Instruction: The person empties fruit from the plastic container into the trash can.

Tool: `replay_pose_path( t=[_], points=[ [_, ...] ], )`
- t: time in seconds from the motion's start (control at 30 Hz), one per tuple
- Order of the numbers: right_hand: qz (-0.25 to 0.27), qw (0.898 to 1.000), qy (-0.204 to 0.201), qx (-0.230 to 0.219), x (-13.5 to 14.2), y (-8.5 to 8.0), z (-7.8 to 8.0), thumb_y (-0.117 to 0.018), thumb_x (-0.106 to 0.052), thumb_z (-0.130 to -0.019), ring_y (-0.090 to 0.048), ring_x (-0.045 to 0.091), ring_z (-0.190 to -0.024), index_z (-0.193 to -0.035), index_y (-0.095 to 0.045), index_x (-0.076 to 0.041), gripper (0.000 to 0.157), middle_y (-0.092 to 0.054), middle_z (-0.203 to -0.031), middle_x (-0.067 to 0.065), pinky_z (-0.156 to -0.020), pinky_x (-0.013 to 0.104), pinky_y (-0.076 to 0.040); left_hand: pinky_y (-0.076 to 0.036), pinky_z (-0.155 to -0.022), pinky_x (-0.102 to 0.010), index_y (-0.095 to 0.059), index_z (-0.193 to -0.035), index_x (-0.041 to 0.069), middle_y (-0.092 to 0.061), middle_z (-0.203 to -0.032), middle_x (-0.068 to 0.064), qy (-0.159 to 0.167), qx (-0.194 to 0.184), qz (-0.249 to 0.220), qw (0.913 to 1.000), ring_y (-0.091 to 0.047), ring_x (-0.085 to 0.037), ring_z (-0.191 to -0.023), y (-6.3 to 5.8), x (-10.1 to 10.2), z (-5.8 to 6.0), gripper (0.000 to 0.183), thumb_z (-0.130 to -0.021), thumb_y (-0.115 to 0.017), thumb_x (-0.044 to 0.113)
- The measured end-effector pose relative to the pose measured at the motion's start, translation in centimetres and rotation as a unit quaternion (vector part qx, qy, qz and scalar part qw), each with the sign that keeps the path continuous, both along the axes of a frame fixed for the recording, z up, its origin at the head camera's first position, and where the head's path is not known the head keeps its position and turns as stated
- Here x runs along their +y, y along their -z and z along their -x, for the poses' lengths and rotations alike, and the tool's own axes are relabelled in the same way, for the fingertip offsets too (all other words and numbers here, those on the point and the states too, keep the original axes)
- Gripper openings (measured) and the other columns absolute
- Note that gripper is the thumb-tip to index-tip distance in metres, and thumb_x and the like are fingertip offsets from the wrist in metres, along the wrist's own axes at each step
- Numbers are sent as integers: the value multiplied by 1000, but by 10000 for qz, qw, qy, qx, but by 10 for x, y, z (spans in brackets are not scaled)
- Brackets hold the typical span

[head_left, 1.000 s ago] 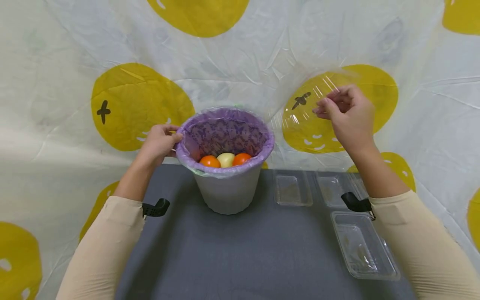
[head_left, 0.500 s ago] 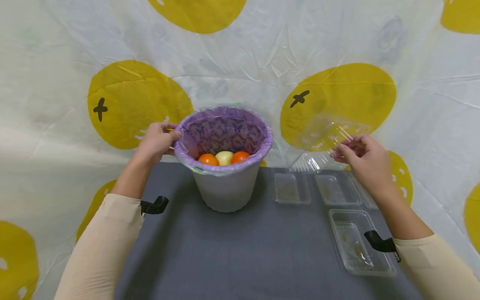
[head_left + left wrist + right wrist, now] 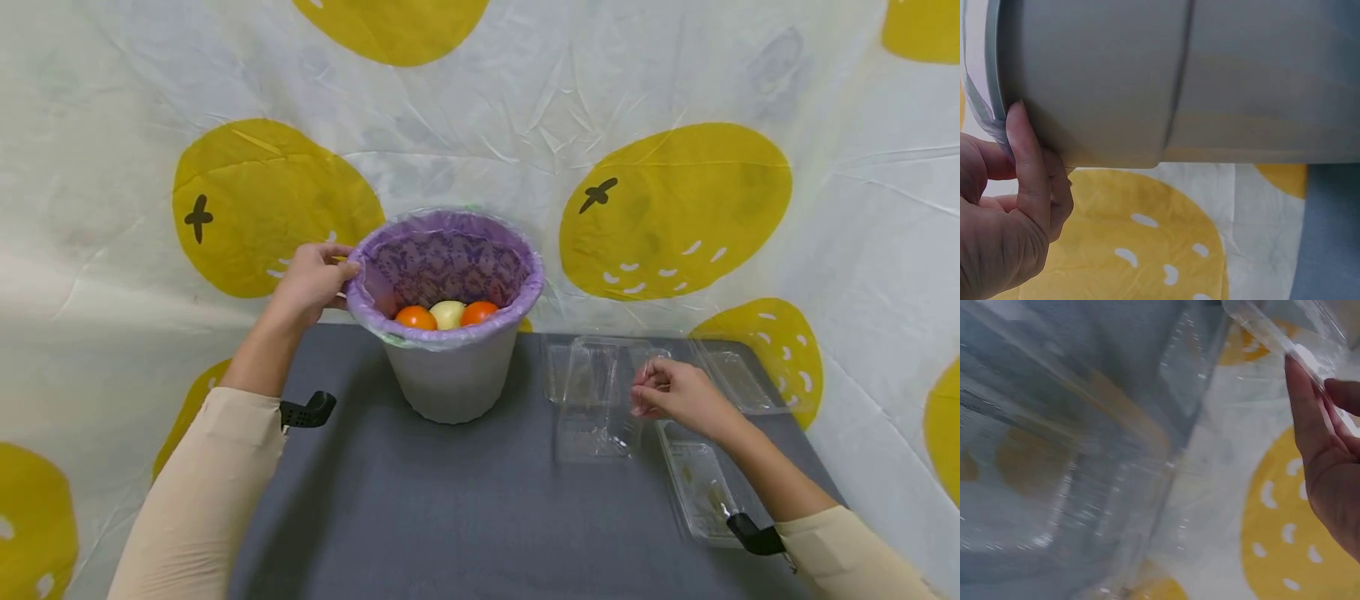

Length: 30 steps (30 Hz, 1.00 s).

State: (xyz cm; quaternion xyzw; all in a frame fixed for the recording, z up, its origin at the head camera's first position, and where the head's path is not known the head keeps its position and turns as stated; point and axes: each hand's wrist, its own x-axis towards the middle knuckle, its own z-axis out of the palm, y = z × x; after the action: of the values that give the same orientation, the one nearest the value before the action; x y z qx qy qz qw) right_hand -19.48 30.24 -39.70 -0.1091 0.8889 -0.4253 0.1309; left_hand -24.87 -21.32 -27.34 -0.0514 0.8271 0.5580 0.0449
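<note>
A light grey bin [image 3: 454, 387] lined with a purple butterfly-print bag [image 3: 450, 258] stands near the back of the table. Inside it lie two orange-red round fruits [image 3: 416, 317] and a pale yellow one [image 3: 447, 314]. My left hand [image 3: 311, 285] grips the bin's rim at its left side; in the left wrist view the fingers [image 3: 1029, 165] lie against the outer wall under the rim. To the right, my right hand [image 3: 686, 400] pinches the edge of a clear plastic container [image 3: 592, 417], fingers and thumb [image 3: 1341, 397] on either side of it. Its underside is hard to make out.
Several more clear containers are on the right: one [image 3: 557, 375] partly behind the held one, one [image 3: 693, 492] in front under my forearm, one [image 3: 738, 375] at the back right corner. A patterned cloth [image 3: 480, 108] hangs behind the grey table [image 3: 450, 517].
My right hand has come down with the clear container from in front of the cloth to low over the table, and its fingers now point left. The left hand keeps its grip on the rim.
</note>
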Motion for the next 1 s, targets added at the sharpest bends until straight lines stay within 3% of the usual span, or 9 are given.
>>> replay_pose_path(
  t=[0.17, 0.27, 0.5, 1.0],
  points=[
    [277, 9948, -482, -852, 0, 25, -6, -63, -7, -102, -75, 37, -81, -105, -60, 7, 14, -72, -89, 15, -68, 42, -65, -63, -64, -27, -45, -153, -2, -56, -125, -19, 40, -65, -4, 10000, -67, -7, -76, 0, -2, -1, 49, -108, -53, 15],
    [418, 9892, -693, -1225, -1, 35, -8, -63, -6, -101, -75, 37, -79, -104, -60, 8, 14, -72, -89, 17, -69, 46, -65, -63, -65, -26, -44, -153, -2, -56, -130, -21, 43, -83, -30, 10000, -68, -7, -76, 0, -3, -1, 50, -108, -53, 17],
    [384, 9799, -1164, -1576, -3, 49, -10, -64, -2, -98, -74, 27, -71, -98, -63, 10, 12, -72, -84, 17, -64, 41, -65, -62, -64, -26, -44, -154, -1, -57, -126, -17, -19, -74, -25, 10000, -68, -7, -76, 1, -9, -2, 51, -108, -53, 18],
    [-49, 9718, -1057, -2109, -11, 55, -14, -68, -3, -96, -70, 17, -62, -87, -65, 6, 13, -72, -73, 12, -57, 33, -62, -63, -66, -27, -45, -154, 0, -62, -115, -11, -53, -101, -88, 9999, -69, -7, -74, 1, -14, -7, 51, -109, -53, 24]
  ],
)
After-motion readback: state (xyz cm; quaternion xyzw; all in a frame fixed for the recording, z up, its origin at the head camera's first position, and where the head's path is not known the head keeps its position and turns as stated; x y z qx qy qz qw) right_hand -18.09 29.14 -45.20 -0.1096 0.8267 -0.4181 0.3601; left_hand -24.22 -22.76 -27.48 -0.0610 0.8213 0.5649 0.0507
